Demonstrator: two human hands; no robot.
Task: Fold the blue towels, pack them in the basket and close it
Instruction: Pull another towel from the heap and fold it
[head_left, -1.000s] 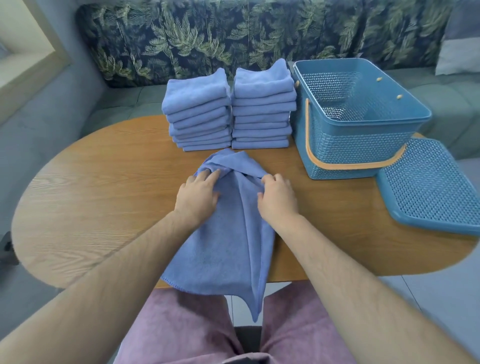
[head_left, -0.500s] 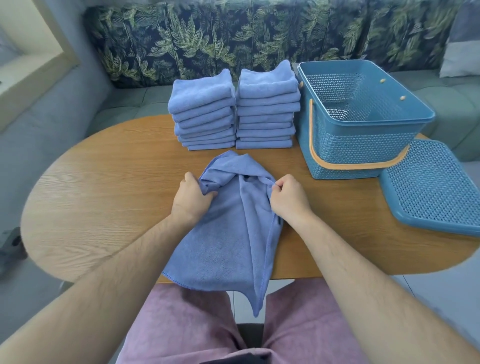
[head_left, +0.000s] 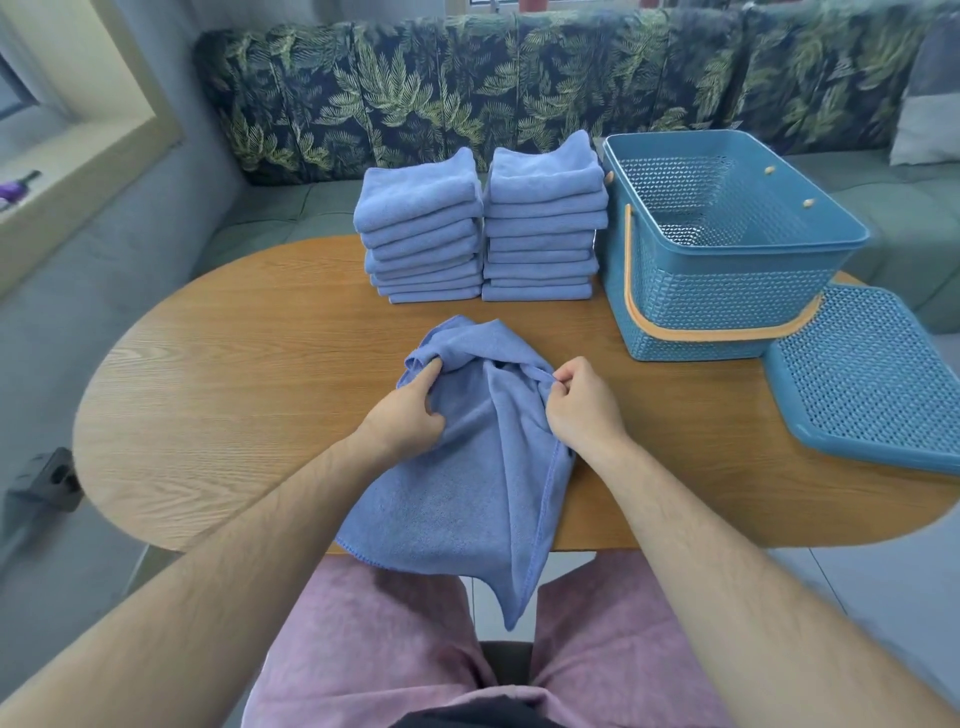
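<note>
Towel (head_left: 467, 467) lay crumpled under the fingers (head_left: 429, 374), its lower end hanging off the table (head_left: 234, 374) below the wrists. Left hand (head_left: 402, 415) and right hand (head_left: 582, 410) each pinched a bunched fold; pulling these apart evenly would likely flatten it for folding.

A home living room: a leaf-patterned sofa (head_left: 519, 98) with a cushion (head_left: 930, 104) runs behind the oval wooden surface (head_left: 234, 374).

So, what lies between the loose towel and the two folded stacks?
Only bare tabletop; the head view shows nothing between the towel and the stacks.
</note>
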